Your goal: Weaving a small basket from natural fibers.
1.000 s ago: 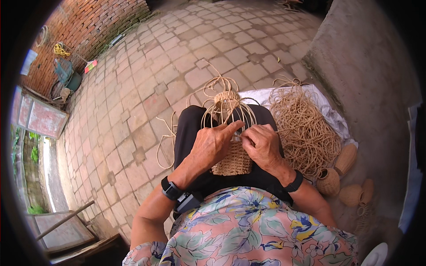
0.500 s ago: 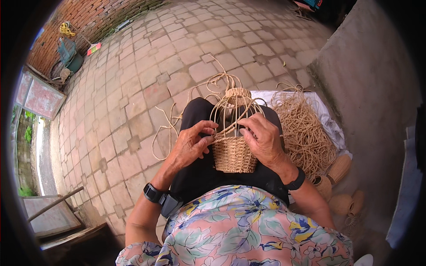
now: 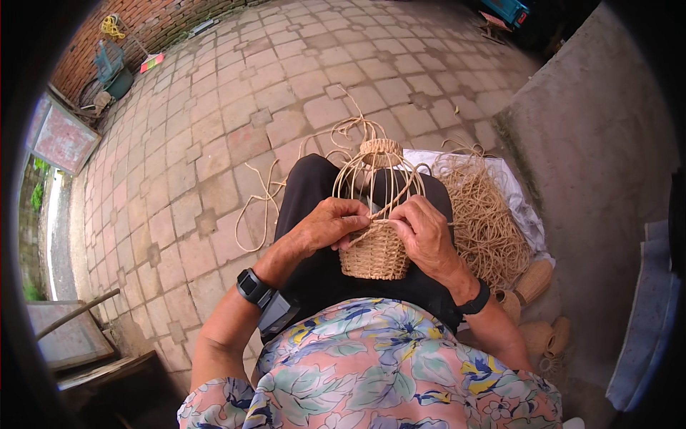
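While the half-woven basket (image 3: 376, 247) rests on the person's lap, the left hand (image 3: 330, 225) has slid onto its rim, fingers curled over the weave, and the right hand (image 3: 423, 232) pinches a strand (image 3: 389, 204), suggesting another row is being tightened.

Daylight falls on a courtyard paved with reddish-grey brick pavers (image 3: 214, 143). A red brick wall (image 3: 164, 21) crosses the upper left; a grey concrete wall (image 3: 593, 157) rises at right; a framed panel (image 3: 63, 139) lies at left.
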`<state>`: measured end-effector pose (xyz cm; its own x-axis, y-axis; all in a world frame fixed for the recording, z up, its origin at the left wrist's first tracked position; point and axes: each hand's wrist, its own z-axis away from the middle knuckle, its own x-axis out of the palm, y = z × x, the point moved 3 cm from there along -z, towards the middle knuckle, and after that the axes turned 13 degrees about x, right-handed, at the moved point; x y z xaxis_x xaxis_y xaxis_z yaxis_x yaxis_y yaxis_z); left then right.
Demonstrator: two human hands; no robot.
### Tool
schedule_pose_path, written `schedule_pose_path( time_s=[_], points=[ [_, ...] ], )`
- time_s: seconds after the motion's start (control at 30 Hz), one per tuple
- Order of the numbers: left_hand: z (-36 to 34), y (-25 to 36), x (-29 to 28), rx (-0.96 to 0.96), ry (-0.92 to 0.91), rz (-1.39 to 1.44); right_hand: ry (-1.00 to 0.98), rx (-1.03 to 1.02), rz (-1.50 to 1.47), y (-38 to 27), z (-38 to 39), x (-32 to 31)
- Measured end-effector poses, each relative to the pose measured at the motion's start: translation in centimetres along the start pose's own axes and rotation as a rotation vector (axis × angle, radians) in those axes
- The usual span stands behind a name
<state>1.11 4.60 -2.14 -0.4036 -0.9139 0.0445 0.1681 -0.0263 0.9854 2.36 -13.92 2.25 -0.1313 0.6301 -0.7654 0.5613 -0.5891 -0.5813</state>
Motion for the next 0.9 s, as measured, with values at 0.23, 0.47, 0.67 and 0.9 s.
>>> schedule_pose_path(
  time_s=[0.23, 0.47, 0.67, 0.9],
  points=[
    [-0.5, 0.2, 0.5, 0.018, -0.013, 0.037, 0.041, -0.174, 0.033, -1.4, 0.8, 0.6],
    [-1.0, -0.9, 0.2, 0.048, -0.027, 0.110, 0.089, -0.104, -0.061, -1.7, 1.2, 0.0],
    [-1.0, -0.4, 0.4, 0.024, -0.041, 0.119, 0.020, -0.059, -0.165, -0.7, 1.5, 0.0],
    [-0.9, 0.0, 0.5, 0.031, -0.011, 0.138, -0.029, 0.458, -0.865, 1.8, 3.5, 0.0]
  ],
)
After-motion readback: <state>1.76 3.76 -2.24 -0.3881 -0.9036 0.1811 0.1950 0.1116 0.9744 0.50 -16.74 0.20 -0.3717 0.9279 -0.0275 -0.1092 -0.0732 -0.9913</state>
